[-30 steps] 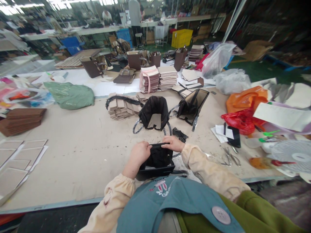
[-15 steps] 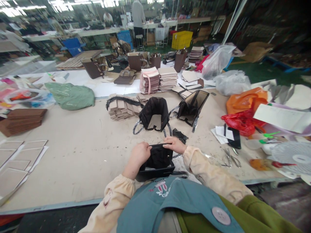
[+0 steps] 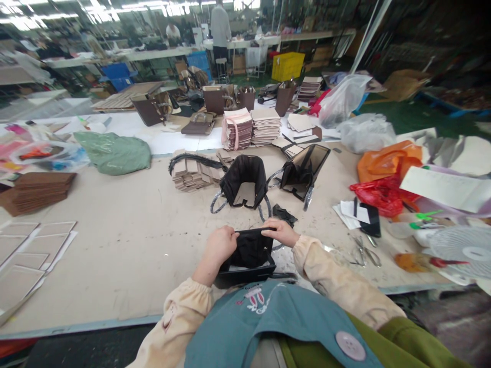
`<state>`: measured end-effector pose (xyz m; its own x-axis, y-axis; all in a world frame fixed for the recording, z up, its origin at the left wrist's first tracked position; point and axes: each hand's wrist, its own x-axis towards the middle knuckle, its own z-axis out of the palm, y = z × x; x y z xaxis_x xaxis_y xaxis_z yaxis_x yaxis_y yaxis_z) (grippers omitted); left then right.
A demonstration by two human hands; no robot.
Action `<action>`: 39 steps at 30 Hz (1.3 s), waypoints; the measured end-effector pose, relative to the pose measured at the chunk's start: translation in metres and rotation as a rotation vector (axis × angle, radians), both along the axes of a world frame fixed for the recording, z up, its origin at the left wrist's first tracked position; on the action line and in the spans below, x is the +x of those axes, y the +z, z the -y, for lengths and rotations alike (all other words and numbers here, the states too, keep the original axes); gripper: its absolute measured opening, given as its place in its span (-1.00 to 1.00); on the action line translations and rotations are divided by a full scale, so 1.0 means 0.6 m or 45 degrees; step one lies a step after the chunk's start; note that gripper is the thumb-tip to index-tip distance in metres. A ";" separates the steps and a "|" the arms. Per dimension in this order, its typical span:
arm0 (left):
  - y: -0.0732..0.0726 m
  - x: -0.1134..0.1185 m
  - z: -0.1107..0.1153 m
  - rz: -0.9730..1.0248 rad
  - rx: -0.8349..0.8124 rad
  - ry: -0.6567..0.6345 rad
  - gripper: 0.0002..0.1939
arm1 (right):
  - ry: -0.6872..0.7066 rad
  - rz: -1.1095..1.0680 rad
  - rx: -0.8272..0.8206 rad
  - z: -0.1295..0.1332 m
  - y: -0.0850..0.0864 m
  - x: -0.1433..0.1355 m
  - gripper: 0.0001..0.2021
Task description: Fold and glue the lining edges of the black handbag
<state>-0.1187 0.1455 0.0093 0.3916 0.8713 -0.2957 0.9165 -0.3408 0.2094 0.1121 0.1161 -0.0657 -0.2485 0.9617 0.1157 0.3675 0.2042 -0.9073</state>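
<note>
- Left hand (image 3: 219, 249) pinches the far rim of a black bag (image 3: 251, 251) between thumb and fingers, while the right hand (image 3: 283, 232) clamps the same rim toward its right corner; the bag sits at the near edge of the table, directly before the worker's blue-green apron (image 3: 284, 322).
- Before us spreads a pale worktable (image 3: 126, 240), its surface dotted with dark specks.
- Beyond the hands, a second black bag (image 3: 240, 171) gapes toward the worker, with a third black bag (image 3: 299, 176) open just beside it on the right.
- Farther back on the left slumps a green plastic bag (image 3: 115, 152), well apart from the hands.
- At the left edge lies a stack of brown panels (image 3: 42, 191).
- Left of the second bag, beige pieces (image 3: 192, 179) lie heaped.
- An orange bottle (image 3: 412, 262) with a red nozzle rests on its side at right.
- Metal tools (image 3: 371, 256) lie near the bottle.
</note>
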 end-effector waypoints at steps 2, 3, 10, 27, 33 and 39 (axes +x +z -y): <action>-0.002 -0.001 0.000 0.003 0.003 -0.001 -0.68 | -0.050 0.012 0.017 0.005 0.002 0.003 -0.68; -0.003 -0.001 0.000 0.004 0.005 -0.003 -0.68 | -0.067 0.019 0.027 0.006 0.002 0.003 -0.67; -0.005 0.000 0.001 0.016 0.029 -0.031 -0.68 | -0.070 0.086 0.095 0.003 0.004 0.002 -0.68; -0.008 -0.010 0.010 0.097 0.039 0.005 -0.70 | 0.098 0.726 0.211 -0.014 0.071 -0.094 -0.70; -0.007 -0.020 0.012 0.158 0.002 -0.003 -0.68 | 0.059 0.769 0.108 -0.023 0.065 -0.102 -0.80; 0.000 -0.036 0.010 0.182 -0.007 0.012 -0.72 | 0.009 0.778 0.083 -0.020 0.065 -0.095 -0.79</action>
